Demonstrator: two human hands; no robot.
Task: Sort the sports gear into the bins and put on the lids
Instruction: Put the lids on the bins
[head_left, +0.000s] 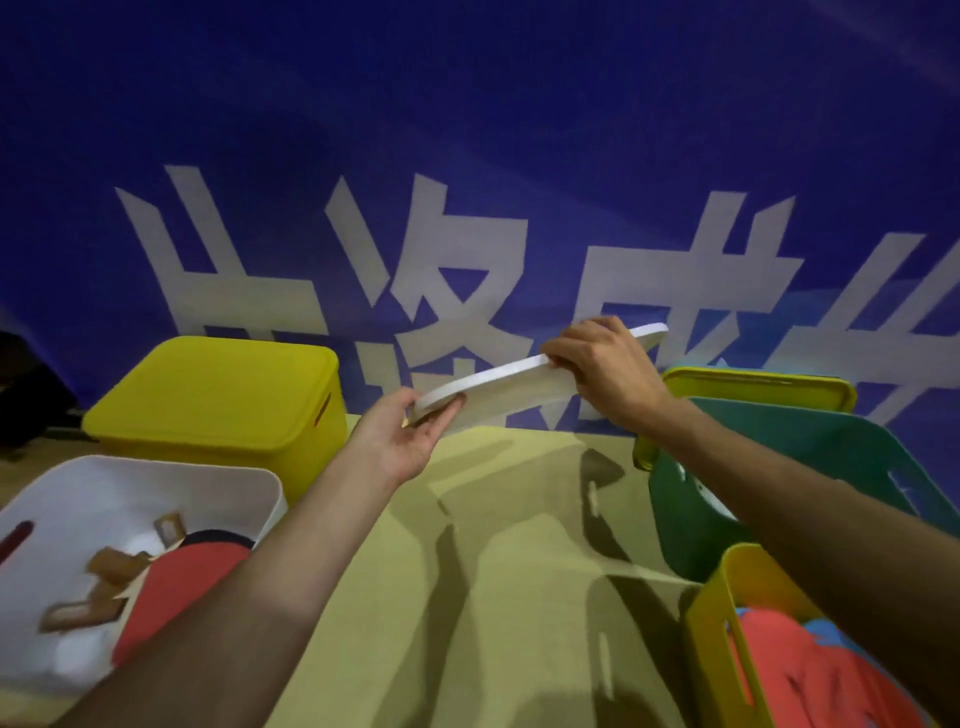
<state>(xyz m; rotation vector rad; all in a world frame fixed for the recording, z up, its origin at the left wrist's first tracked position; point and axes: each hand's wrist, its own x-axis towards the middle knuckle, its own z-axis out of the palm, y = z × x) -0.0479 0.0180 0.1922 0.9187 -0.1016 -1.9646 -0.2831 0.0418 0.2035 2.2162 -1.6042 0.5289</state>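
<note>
White lid held tilted above the tan surface, left hand pinching its near-left edge, right hand gripping its far end from above. White bin, lower left, open with red wooden-handled paddles inside; lidded yellow bin back left; green bin right, contents unclear, yellow lid just behind it; open yellow bin lower right holds red and blue gear. Blue banner behind shows big white Chinese characters, bottoms hidden.
</note>
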